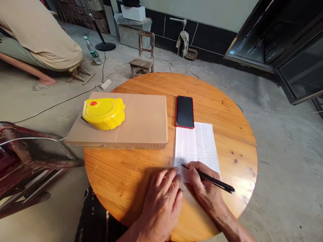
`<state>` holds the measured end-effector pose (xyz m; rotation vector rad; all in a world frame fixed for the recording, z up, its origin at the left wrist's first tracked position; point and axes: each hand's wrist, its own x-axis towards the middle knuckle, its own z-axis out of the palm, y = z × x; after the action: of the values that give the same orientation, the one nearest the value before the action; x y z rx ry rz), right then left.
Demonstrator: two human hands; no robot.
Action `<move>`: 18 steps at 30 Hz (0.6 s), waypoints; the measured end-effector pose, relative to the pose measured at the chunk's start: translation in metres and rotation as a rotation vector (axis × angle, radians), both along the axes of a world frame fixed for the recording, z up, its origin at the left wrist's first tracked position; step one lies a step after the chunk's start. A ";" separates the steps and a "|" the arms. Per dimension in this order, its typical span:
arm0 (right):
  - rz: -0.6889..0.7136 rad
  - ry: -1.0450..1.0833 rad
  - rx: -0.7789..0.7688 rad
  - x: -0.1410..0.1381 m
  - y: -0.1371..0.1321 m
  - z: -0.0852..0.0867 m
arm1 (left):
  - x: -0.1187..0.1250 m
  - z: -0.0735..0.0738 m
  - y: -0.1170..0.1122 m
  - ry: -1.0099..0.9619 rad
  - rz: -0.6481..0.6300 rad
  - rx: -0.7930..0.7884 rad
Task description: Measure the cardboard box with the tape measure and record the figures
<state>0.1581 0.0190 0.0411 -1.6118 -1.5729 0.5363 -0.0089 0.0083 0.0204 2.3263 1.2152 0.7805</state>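
- The right hand [207,190] is gripping a black pen [215,182], its tip pointing at the lower left of the paper sheet [193,146] on the round table [113,174].
- The left hand [163,201] is lying relaxed, grasping nothing visible, fingertips at the sheet's lower-left edge.
- Writing seems to be the step in hand; any further stroke is probably calling for a steady sheet.
- A phone [184,112] is overlapping the sheet's top edge; leftward, a cardboard box [145,119] is carrying a yellow case [104,114].

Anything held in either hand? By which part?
Right hand holds the black pen near its writing tip. Left hand holds nothing; it lies at the edge of the paper.
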 end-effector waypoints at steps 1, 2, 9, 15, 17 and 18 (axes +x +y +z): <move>-0.001 0.000 0.002 0.000 0.000 0.000 | 0.000 0.000 0.000 0.001 0.000 -0.005; 0.003 -0.001 0.000 0.000 0.000 0.000 | 0.000 0.000 0.000 0.001 0.001 -0.008; 0.006 0.014 -0.040 0.000 -0.001 0.001 | 0.000 0.004 0.002 0.020 -0.014 -0.011; 0.023 0.066 -0.039 0.003 -0.004 -0.002 | 0.000 0.003 0.001 0.024 -0.018 -0.012; -0.016 0.125 -0.011 0.004 -0.006 -0.003 | 0.001 0.002 0.001 0.027 -0.014 -0.010; -0.043 0.157 0.011 0.004 -0.007 -0.003 | 0.001 0.002 0.001 0.028 -0.014 -0.013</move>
<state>0.1624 0.0123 0.0378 -1.5525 -1.4199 0.6154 -0.0082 0.0090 0.0225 2.3403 1.2110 0.7351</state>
